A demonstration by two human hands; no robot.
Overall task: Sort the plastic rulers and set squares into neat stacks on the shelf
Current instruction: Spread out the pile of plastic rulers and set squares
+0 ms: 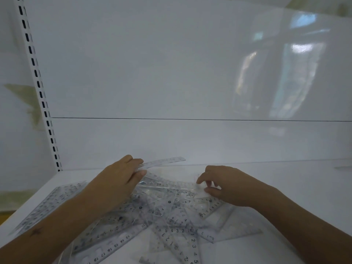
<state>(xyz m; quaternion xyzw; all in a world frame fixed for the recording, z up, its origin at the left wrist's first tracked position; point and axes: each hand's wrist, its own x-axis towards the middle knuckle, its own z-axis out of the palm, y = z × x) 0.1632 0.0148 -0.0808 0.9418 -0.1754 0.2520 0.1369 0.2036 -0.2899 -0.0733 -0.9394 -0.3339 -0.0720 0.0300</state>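
A loose heap of clear plastic rulers and set squares (171, 216) covers the front middle of the white shelf (285, 187). My left hand (118, 180) holds a clear ruler (163, 161) by one end between fingers and thumb; the ruler points right and is lifted above the heap's far edge. My right hand (224, 185) pinches the edge of a clear piece (202, 189) at the heap's right side. A flat row of rulers (47, 204) lies at the left, partly hidden under my left forearm.
The shelf's white back panel (190, 73) rises close behind the heap. A slotted upright (38, 82) runs down the left side. One more clear ruler (342, 167) lies at the far right edge of the shelf.
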